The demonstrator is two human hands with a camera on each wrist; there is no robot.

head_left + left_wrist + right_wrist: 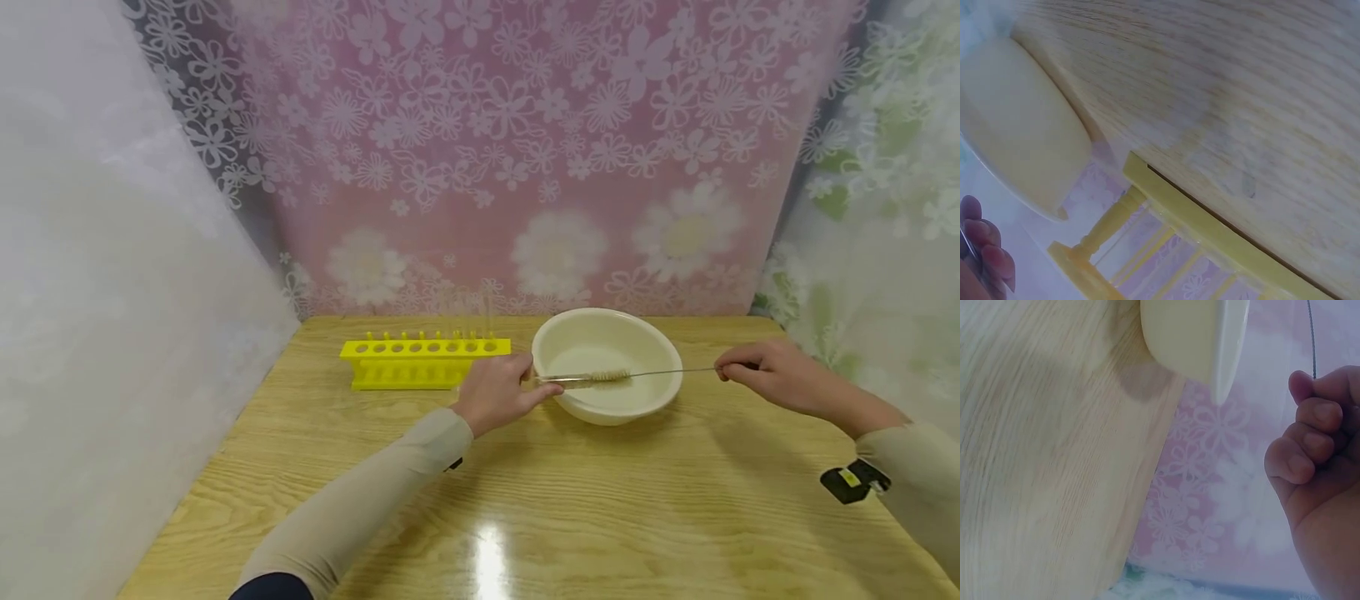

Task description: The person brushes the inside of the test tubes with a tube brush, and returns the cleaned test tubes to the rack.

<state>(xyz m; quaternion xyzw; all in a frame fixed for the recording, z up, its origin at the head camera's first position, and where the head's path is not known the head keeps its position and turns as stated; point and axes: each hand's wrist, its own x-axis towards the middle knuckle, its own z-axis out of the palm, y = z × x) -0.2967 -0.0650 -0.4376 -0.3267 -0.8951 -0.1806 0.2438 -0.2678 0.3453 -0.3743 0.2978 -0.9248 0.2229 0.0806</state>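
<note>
My left hand (495, 390) grips a clear glass test tube (573, 382), held level over the left part of a cream basin (603, 410). A test tube brush (611, 377) lies in line with the tube, its pale bristles at the mouth; how far they reach inside is hard to tell. Out to the right, my right hand (780, 379) pinches the far end of the brush's thin wire handle (675, 372). Curled fingers and the twisted wire (1312, 337) show in the right wrist view. Only fingertips (997, 259) of the left hand appear in the left wrist view.
A yellow test tube rack (405, 385) stands left of the basin, with several clear test tubes (489, 317) in its right-hand holes. Both stand near the back of the wooden table (600, 508). Flowered curtains (465, 167) hang behind and at the sides.
</note>
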